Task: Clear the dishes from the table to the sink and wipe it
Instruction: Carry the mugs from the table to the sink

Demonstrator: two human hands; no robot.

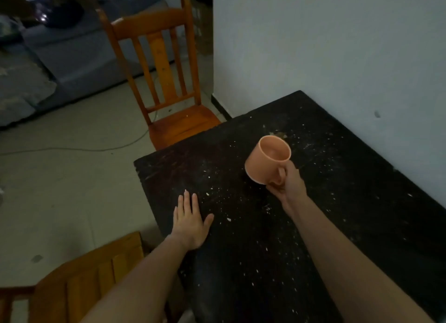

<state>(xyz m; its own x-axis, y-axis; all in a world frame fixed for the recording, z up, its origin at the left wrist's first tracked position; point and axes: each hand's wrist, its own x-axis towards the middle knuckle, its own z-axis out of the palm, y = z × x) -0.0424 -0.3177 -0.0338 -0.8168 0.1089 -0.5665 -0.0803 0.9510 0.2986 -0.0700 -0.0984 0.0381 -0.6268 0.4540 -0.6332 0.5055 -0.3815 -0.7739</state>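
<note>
A peach-coloured plastic mug (265,160) is held tilted just above the black table (337,202), its mouth facing up and toward me. My right hand (287,185) is shut on the mug's handle, fingers through it. The mug looks empty inside. My left hand (190,221) lies flat, palm down and fingers spread, on the table near its left edge. White crumbs and specks are scattered over the tabletop, with a small brownish stain just behind the mug.
A wooden chair (169,86) stands at the table's far left corner, and another wooden chair (79,281) is at my lower left. A white wall (337,44) runs along the table's right side. A grey sofa (60,57) and a cable on the floor lie beyond.
</note>
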